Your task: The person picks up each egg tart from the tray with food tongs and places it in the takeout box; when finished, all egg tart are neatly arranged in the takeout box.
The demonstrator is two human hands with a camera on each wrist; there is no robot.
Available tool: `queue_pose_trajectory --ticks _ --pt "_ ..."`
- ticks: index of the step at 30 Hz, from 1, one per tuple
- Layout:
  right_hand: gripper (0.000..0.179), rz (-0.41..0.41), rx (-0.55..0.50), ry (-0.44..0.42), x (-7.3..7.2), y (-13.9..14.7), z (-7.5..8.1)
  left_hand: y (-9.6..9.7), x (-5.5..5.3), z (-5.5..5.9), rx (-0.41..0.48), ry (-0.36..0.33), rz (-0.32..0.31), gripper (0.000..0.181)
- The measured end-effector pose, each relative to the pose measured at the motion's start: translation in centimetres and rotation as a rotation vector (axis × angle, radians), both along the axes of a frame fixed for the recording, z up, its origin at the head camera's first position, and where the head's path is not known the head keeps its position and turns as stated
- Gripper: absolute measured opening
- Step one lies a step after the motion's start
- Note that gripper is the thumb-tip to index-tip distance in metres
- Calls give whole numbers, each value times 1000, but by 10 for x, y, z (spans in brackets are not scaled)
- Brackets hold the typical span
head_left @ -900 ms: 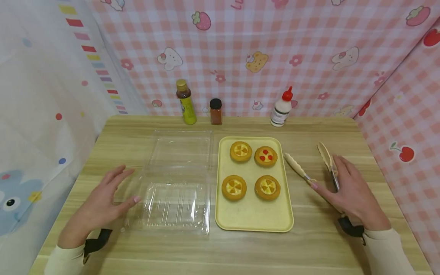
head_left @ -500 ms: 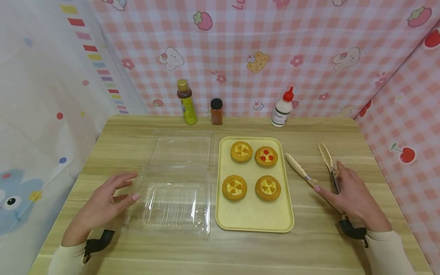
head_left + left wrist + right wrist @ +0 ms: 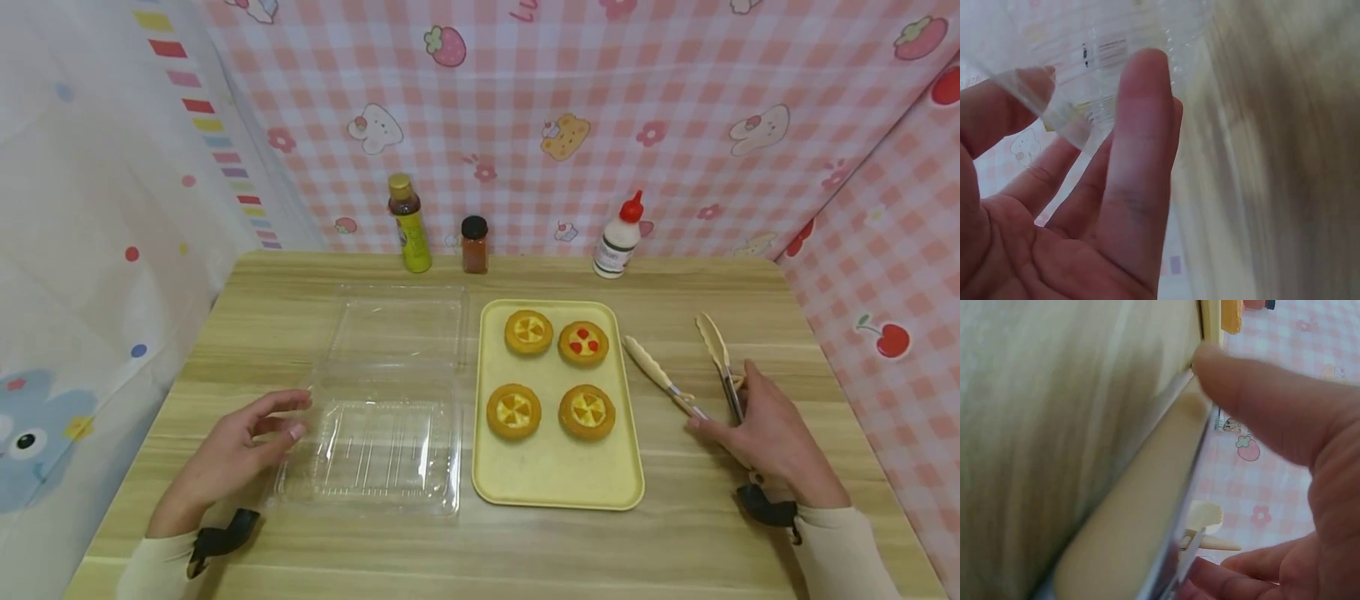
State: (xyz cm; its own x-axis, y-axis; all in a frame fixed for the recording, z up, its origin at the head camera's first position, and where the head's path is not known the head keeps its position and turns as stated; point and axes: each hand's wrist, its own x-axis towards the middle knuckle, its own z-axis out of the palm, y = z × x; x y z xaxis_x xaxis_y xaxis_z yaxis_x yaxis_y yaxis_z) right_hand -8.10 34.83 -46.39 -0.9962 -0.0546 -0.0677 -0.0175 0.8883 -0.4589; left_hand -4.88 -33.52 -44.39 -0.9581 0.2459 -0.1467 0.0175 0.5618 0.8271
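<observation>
My left hand is at the left edge of a hinged clear plastic food box, which lies unfolded on the table. In the left wrist view the box's edge passes between the thumb and the loosely bent fingers, which stay apart. My right hand holds a pair of spread food tongs, thumb on the left arm and fingers at the right arm. A tong arm fills much of the right wrist view. Between the hands lies a pale yellow tray bearing several fruit tarts, one of them red-topped.
Along the table's back edge stand a yellow-green bottle, a small black-capped jar and a white squeeze bottle with a red nozzle. A pink checked cloth hangs behind them. Wooden tabletop stretches in front of the tray.
The left hand has moved right, its fingers drawing closer together at the box's edge. The right hand's fingers have curled in and drawn back slightly along the tongs. Box, tray and tarts stay put.
</observation>
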Motion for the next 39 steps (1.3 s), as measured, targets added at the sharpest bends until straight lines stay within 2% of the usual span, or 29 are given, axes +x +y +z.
queue_pose_trajectory --ticks 2,6,13,18,22,25,29,36,39 --pt "82 -15 -11 4 1 0 -1 1 0 -2 62 -20 -3 50" --pt "69 -30 -15 1 1 3 -4 1 0 -4 109 -44 8 51" --pt "67 -35 -23 19 1 5 -5 0 4 -7 156 -79 22 53" --pt "66 -61 -22 26 5 5 -5 0 4 -8 163 -80 17 52" --pt "58 -69 -34 75 7 5 -3 -1 4 -8 163 -69 15 51" --pt "50 -59 -30 149 8 4 -2 -2 4 -9 157 -65 15 52" --pt "50 -58 -22 192 11 4 -3 -2 4 -9 155 -66 21 52" --pt "74 -95 -21 124 15 3 1 -2 4 -9 154 -62 19 53" --pt "74 -88 -17 118 14 2 3 -2 4 -9 156 -57 15 53"
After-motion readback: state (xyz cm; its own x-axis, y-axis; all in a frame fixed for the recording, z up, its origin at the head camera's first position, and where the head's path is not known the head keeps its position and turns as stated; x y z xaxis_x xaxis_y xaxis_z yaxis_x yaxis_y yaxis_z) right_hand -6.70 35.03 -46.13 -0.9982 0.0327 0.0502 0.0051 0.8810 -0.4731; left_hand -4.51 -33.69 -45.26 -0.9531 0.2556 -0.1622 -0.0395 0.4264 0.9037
